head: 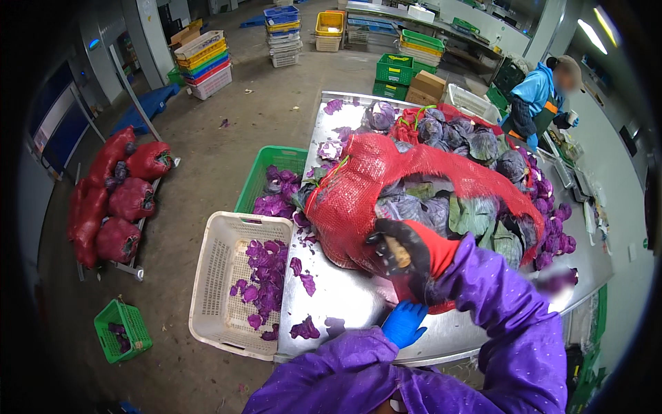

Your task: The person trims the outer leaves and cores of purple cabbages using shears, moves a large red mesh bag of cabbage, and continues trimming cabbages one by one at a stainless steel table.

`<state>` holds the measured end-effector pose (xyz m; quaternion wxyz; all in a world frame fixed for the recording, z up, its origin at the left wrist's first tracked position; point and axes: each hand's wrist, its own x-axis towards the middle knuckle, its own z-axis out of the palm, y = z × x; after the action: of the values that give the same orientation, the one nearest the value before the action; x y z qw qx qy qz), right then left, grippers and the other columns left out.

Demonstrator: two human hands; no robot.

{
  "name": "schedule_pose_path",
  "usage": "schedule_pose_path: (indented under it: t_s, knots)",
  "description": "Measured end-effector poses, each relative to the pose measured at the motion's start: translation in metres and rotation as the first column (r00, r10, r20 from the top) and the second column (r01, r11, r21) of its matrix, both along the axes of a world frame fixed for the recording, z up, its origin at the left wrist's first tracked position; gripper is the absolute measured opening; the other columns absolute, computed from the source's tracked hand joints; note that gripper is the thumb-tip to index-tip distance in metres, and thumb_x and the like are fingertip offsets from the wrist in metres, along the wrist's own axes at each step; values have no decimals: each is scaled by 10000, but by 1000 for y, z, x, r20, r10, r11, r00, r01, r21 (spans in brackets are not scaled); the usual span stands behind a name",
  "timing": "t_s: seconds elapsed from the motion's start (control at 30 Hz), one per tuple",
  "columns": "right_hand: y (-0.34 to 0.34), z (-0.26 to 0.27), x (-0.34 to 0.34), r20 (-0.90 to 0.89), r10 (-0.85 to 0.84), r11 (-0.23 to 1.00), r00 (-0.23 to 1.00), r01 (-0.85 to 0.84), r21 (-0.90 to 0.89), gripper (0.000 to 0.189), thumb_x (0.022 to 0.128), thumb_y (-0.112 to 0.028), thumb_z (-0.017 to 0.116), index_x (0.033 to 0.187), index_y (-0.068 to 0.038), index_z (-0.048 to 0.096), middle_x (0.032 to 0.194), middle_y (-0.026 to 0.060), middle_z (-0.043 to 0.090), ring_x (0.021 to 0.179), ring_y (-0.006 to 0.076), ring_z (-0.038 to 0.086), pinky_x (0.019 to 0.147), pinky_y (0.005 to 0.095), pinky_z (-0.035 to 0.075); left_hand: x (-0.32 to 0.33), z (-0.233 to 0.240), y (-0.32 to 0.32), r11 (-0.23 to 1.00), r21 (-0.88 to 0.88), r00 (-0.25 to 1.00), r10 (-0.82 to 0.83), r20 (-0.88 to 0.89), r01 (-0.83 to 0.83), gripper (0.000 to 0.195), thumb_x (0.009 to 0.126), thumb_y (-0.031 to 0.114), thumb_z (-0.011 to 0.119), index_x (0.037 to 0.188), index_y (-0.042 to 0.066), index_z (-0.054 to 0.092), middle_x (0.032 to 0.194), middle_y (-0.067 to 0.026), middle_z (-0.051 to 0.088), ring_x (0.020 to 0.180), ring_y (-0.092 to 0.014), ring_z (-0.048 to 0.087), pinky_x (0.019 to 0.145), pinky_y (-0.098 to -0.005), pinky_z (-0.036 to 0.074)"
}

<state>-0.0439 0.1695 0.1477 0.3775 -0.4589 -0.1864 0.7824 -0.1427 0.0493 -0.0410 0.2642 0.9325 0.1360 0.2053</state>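
Observation:
My right hand (414, 259), in a black and red glove, grips a wooden-handled tool (397, 252), probably a knife; its blade cannot be made out. It is over the near side of a red mesh bag (344, 207). A wide opening in the bag shows red cabbages (406, 207) with grey-green outer leaves (471, 215). In a blue glove, my left hand (405, 324) lies low at the bag's near edge, by the steel table (351, 315). Whether its fingers pinch the mesh cannot be seen.
Left of the table stand a white crate (207, 290) with purple leaves and a green crate (248, 181). Trimmed cabbages (553, 233) are heaped at the right. Filled red bags (132, 199) lie on a cart at left. A person (538, 101) stands beyond the table.

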Motion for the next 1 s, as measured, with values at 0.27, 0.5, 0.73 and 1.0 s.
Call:
schedule_pose_path:
  t_s: [0.27, 0.5, 0.73, 1.0]
  knots:
    - [70, -79, -81, -254, -305, 936, 918, 339, 98, 299, 920, -385, 540, 840, -97, 555, 609, 16, 516, 483, 167, 515, 443, 318, 434, -15, -16, 14, 962, -76, 954, 270, 129, -262, 576, 843, 296, 573, 1302, -22, 436, 1183, -186, 537, 1044, -313, 535, 946, -463, 387]
    - [119, -83, -101, -381, -445, 864, 811, 500, 54, 324, 939, -385, 506, 764, -112, 523, 558, 32, 496, 419, 179, 467, 427, 331, 401, -20, -14, 26, 850, -475, 928, 337, 159, -227, 500, 876, 248, 536, 1275, -43, 459, 1159, -200, 560, 1047, -310, 553, 945, -436, 406]
    - [-30, -62, -94, -246, -237, 946, 940, 281, 163, 312, 892, -377, 605, 963, -89, 510, 654, 40, 494, 407, 186, 490, 384, 338, 427, -14, -21, 37, 470, -879, 855, 486, 181, -81, 430, 909, 200, 499, 1249, -63, 482, 1134, -213, 582, 1050, -306, 571, 945, -408, 426]
    - [-143, -74, -9, 424, -488, 798, 763, 193, 572, 371, 848, -153, 670, 1175, -55, 524, 933, 28, 621, 830, 90, 564, 719, 265, 465, -27, -29, 38, 108, -983, 837, 515, 182, 148, 360, 946, 145, 456, 1218, -86, 508, 1107, -229, 608, 1054, -302, 592, 944, -376, 449]
